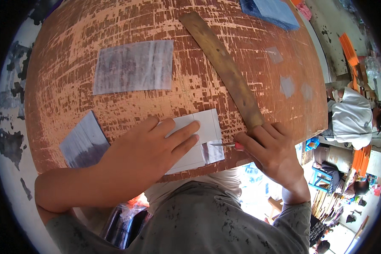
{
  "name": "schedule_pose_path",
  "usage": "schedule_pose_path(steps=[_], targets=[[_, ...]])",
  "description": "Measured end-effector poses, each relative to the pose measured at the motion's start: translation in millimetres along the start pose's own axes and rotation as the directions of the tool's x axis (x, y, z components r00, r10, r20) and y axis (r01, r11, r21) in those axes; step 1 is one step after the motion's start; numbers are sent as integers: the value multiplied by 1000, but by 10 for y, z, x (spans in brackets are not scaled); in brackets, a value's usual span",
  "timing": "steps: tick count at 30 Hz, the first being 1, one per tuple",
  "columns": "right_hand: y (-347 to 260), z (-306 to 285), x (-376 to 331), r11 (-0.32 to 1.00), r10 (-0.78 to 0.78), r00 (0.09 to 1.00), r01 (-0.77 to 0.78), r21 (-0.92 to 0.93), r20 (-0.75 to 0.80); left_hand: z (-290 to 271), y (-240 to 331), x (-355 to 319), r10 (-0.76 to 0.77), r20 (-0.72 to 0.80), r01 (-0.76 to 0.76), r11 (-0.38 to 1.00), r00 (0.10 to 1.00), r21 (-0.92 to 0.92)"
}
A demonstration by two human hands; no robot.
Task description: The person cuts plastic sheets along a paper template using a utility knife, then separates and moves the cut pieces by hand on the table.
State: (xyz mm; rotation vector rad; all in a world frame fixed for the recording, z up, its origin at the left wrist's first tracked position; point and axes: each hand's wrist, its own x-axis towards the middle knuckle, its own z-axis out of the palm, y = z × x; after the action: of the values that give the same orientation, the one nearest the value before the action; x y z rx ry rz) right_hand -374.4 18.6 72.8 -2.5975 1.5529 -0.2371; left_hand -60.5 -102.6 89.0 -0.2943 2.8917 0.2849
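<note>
Right-hand grip: right hand (pixel 269 148) clenched round a red-handled knife (pixel 238 146), most of the handle hidden.
Left-hand hold: left hand (pixel 158 144) lies flat, fingers extended over the ruled white card (pixel 207 127).
Scuffed brown tabletop (pixel 63 84): far edge cut off.
Grey sheet (pixel 133 67): eleven o'clock from card, unobstructed.
Brassy strip (pixel 224 59): one o'clock; contact with right hand unclear.
Card's place: near tabletop's front edge, partly covered.
Slanted sheet (pixel 84 142): nine o'clock, lower part behind forearm.
Silvery patch (pixel 214 155): card's four o'clock, beside blade; touch indistinct.
</note>
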Motion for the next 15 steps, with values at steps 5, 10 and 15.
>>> schedule_pose_path(steps=[5, 10, 15], targets=[[-19, 60, 105, 981, 87, 996, -82, 178, -21, 18, 16, 19, 1, -18, 0, 999, 1000, 36], [86, 69, 313, 966, -25, 999, 32, 257, -33, -25, -7, 55, 16, -8, -16, 998, 1000, 62], [188, 151, 550, 964, 16, 1000, -19, 265, 12, -90, -18, 83, 42, 73, -48, 995, 997, 90]])
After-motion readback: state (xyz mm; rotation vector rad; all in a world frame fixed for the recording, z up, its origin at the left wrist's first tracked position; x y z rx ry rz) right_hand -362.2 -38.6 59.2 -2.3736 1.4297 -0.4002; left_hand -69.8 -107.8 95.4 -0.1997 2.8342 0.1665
